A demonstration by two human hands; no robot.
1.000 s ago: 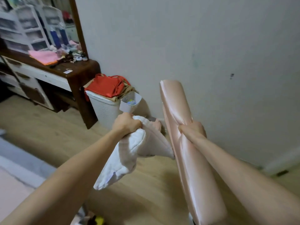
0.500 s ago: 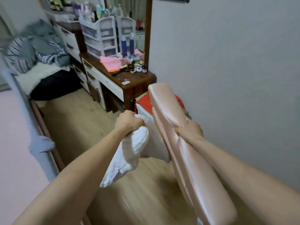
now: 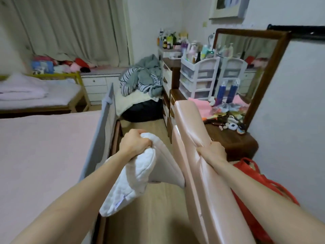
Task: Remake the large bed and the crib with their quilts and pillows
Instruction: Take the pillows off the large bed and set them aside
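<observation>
My left hand [image 3: 134,142] grips the top of a white quilted pillow [image 3: 131,182], which hangs down over the floor. My right hand [image 3: 210,152] grips the edge of a long pink satin pillow [image 3: 191,138] held upright beside it. The large bed [image 3: 44,147] with a pink sheet lies at the left, a grey guard rail [image 3: 103,124] along its near side. Behind it stands the wooden crib [image 3: 77,80] with a folded pale quilt [image 3: 22,88] on its mattress.
A dark wood dresser [image 3: 233,141] with a mirror, bottles and white drawer units stands right of the aisle. A black beanbag [image 3: 142,110] piled with striped clothes blocks the aisle's far end. A red bag [image 3: 249,168] sits by the wall at right. Wood floor [image 3: 149,217] runs between bed and dresser.
The view has swung left from the wall and dresser to the bed, crib and curtains. Both hands keep the same hold on their pillows.
</observation>
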